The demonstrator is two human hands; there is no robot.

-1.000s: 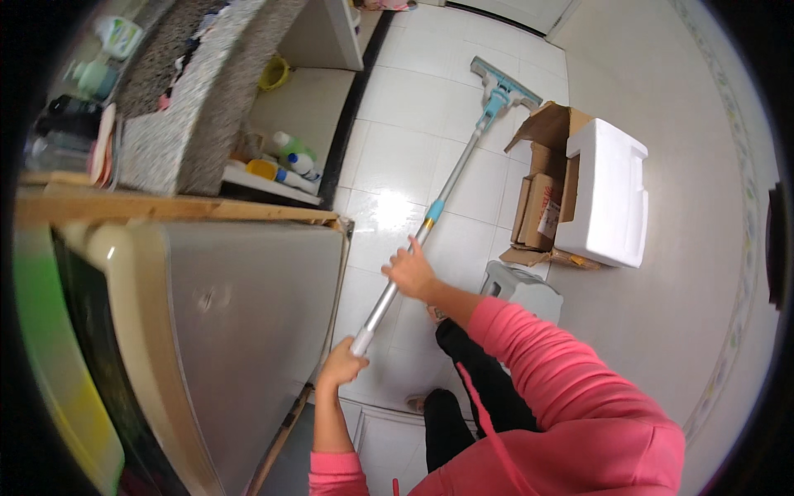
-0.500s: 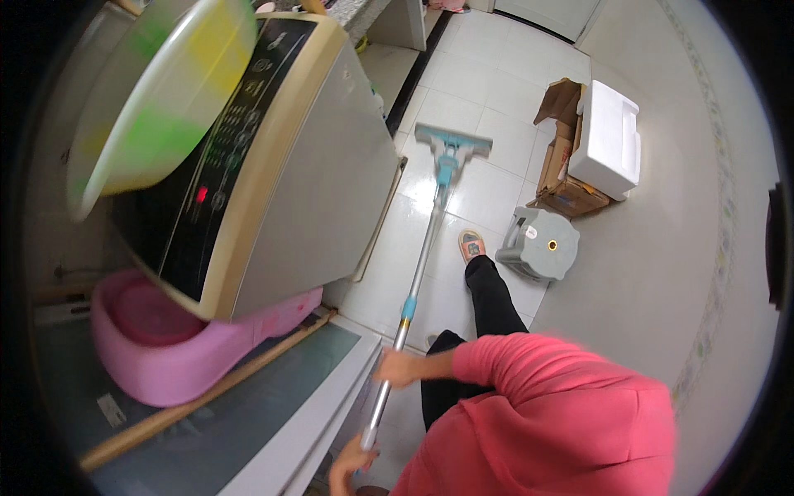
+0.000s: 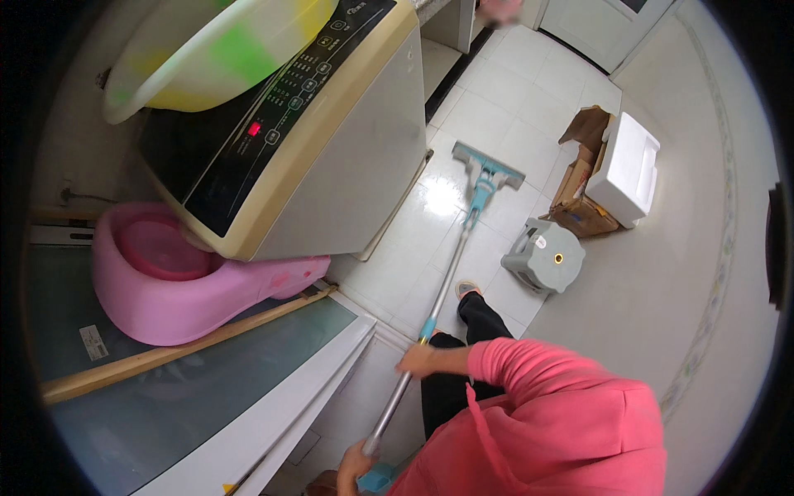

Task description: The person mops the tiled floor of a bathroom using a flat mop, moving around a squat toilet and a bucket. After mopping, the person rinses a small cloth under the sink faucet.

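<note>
Two hands share the mop between them, which is why its long metal pole runs as a slanted line from the bottom centre of the frame up toward the middle. My right hand sits higher on the pole, just below the blue collar, with its fingers wrapped shut around the shaft so I can steer it; my left hand is at the bottom edge, closed round the pole's end near a bit of blue grip, and acts as the pivot. Spreading the hands apart like this gives me leverage over the flat mop head, which lies flat on the white tiled floor above centre, near the front foot of the washing machine. That machine fills the upper left, with a pale yellow-green basin resting on its lid, out of the way of the wet floor. A pink plastic tub is tucked beside the machine at left centre, wedged against it above a glass panel. Right of the pole stands a small grey stool, and beyond it, toward the upper right, an open cardboard box with a white foam box on it, all well apart from the mop head. My foot shows just beside the pole.
</note>
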